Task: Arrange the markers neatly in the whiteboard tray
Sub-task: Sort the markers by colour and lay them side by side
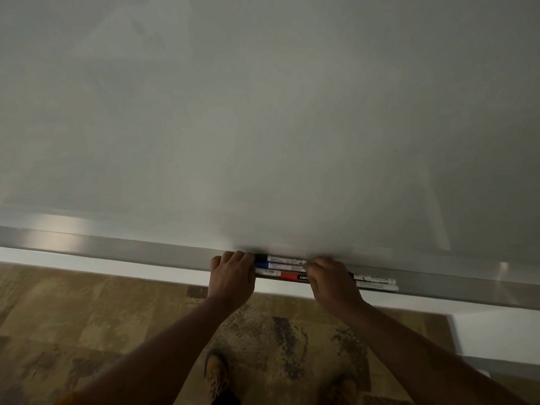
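Below the grey whiteboard [263, 112], the metal tray [117, 249] is carrying the markers [285, 268], lying side by side. Left hand [232, 276] and right hand [331, 283] are curling fingers over their ends, pressing them together.

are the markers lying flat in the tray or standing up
Lying flat. The black-capped marker, blue marker and red marker lie lengthwise, side by side in the tray, between the left hand and right hand.

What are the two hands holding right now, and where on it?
The left hand and right hand press on opposite ends of three markers lying in the tray. Whether the fingers curl around them cannot be told.
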Tool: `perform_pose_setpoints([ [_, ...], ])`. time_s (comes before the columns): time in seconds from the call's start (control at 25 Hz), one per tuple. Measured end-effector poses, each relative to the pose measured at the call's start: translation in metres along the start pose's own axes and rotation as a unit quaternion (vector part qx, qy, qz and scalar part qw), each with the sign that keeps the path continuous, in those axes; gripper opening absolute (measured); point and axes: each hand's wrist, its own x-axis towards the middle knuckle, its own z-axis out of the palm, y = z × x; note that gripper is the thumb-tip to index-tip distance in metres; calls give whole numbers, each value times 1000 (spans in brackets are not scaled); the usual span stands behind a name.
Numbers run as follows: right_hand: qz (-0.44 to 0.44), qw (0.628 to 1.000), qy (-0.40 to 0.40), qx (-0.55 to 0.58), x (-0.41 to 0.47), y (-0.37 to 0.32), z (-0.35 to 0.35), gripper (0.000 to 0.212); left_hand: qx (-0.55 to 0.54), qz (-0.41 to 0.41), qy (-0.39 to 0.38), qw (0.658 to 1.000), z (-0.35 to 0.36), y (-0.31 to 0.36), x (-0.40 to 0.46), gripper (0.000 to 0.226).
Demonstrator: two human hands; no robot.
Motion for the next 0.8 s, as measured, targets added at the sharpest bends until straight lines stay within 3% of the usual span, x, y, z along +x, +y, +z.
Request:
perform_pose_setpoints([
  [0.16, -49, 998, -16, -28, 11, -9, 1, 36, 28, 124, 9, 992, 2, 10, 1, 19],
  [0.28, -76, 993, -35, -78, 15, -17, 1, 44, 53, 165, 13, 985, 3, 12, -1, 25],
  [0.6, -22, 980, -55, -189, -4, 4, -6, 32, 94, 77, 12, 993, -5, -13, -8, 32],
  [0.8, -15, 986, -46, -157, -8, 11, -7, 40, 78, 64, 3, 995, -4, -6, -6, 30],
])
